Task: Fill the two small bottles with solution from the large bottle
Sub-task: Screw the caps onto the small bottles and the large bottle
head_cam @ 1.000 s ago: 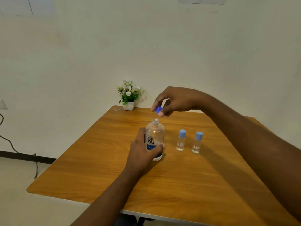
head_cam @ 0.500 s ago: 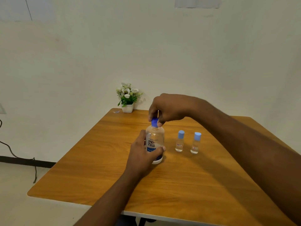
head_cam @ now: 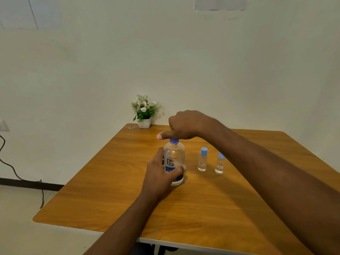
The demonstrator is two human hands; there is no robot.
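The large clear bottle (head_cam: 173, 155) with the "renu" label stands upright near the middle of the wooden table (head_cam: 202, 214). My left hand (head_cam: 161, 174) grips its lower body from the left. Its blue cap (head_cam: 174, 140) sits on the neck, and my right hand (head_cam: 185, 125) is curled over the cap from above, thumb pointing left. Two small clear bottles stand just right of it, both with light-blue caps on: one nearer the large bottle (head_cam: 202, 160), the other (head_cam: 219, 164) partly behind my right forearm.
A small white pot of white flowers (head_cam: 144, 112) stands at the table's far left corner by the wall, with a tiny clear scrap (head_cam: 131, 127) beside it. A black cable (head_cam: 11, 168) trails down the wall and floor at left.
My right hand came down with the blue cap from above the open neck and set it on the large bottle, then turned over it. My left hand kept its hold.
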